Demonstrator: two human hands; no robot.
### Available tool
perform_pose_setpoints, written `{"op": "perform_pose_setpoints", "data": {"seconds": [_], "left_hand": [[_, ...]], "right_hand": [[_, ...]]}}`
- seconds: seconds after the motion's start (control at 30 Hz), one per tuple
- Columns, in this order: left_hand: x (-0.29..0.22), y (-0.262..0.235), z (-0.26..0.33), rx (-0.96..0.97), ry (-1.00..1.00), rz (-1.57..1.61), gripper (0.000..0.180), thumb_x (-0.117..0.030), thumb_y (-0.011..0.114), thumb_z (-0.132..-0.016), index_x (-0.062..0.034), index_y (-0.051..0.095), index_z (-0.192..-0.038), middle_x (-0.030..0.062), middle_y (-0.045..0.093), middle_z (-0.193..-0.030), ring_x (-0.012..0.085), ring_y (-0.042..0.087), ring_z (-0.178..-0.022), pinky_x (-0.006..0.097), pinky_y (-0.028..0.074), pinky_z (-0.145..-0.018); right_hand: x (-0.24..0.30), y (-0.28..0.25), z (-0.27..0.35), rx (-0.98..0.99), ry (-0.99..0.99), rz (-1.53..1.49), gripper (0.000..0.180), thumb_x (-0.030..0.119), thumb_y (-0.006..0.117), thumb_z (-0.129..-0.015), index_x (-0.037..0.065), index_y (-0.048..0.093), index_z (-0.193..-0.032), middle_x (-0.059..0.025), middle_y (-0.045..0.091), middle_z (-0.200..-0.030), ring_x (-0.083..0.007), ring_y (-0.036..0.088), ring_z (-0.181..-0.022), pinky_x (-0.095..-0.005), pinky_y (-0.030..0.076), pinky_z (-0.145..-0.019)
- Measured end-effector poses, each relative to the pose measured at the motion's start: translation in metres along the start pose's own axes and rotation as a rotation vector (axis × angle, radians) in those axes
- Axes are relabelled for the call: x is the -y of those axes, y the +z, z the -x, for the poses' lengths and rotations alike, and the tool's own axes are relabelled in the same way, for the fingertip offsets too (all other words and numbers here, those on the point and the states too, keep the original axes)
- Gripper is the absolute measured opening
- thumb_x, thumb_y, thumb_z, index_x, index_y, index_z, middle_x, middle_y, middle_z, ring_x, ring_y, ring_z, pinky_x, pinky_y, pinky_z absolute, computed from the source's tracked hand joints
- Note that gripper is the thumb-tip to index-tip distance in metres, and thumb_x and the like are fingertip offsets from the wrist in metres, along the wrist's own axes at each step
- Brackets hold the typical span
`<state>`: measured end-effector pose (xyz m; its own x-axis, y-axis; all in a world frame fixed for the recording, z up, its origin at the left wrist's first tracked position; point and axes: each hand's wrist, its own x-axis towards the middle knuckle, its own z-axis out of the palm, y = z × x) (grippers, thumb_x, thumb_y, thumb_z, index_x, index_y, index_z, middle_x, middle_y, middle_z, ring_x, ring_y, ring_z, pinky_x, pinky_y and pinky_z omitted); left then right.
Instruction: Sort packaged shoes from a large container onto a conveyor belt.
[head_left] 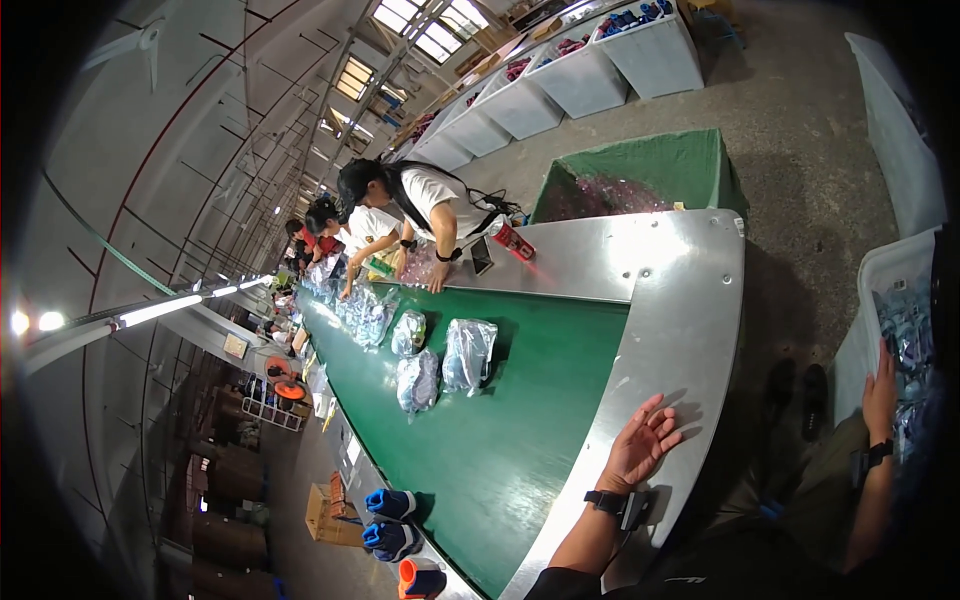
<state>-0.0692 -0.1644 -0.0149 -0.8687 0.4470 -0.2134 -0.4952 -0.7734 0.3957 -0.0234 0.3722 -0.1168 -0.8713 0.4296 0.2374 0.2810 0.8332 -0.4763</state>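
My left hand (642, 443) lies flat, fingers spread, on the steel rim (668, 300) of a green conveyor belt (500, 420); it holds nothing and a black watch sits on the wrist. My right hand (881, 383) rests, fingers loosely apart, on the edge of a white bin (868, 300) at my right, beside clear-bagged items (908, 335) inside it. The nearest things on the belt are three clear plastic bags (468, 355) with bluish contents, well ahead of my left hand.
Several more bagged items (365, 315) lie further up the belt, where other people (425, 205) stand working at its side. A green bin (650, 170) of bagged goods stands behind the steel end. White crates (580, 75) line the far aisle. Blue and orange rollers (392, 520) sit at the belt's left edge.
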Motion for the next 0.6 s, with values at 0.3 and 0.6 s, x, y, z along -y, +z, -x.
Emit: {"op": "perform_pose_setpoints", "data": {"seconds": [0.3,0.6], "left_hand": [[0.001,-0.003,-0.002,0.013,-0.011,0.028,0.040,-0.030,0.048,-0.112,-0.0094,0.051,-0.146,0.0154,0.066,-0.130,0.0268,0.066,-0.121,0.048,0.056,-0.106],[0.000,0.005,-0.002,0.009,-0.010,0.023,0.041,-0.031,0.047,-0.112,-0.0098,0.050,-0.147,0.0151,0.066,-0.130,0.0262,0.066,-0.121,0.048,0.057,-0.105]], "right_hand": [[-0.008,0.004,0.003,-0.002,0.013,-0.009,0.078,-0.007,0.057,-0.093,0.016,0.029,-0.163,-0.0190,0.041,-0.160,-0.0440,0.043,-0.143,-0.0476,0.043,-0.113],[-0.009,0.004,0.000,-0.010,-0.004,0.092,0.080,-0.007,0.057,-0.094,0.018,0.027,-0.164,-0.0168,0.040,-0.161,-0.0415,0.043,-0.144,-0.0473,0.044,-0.114]]}}
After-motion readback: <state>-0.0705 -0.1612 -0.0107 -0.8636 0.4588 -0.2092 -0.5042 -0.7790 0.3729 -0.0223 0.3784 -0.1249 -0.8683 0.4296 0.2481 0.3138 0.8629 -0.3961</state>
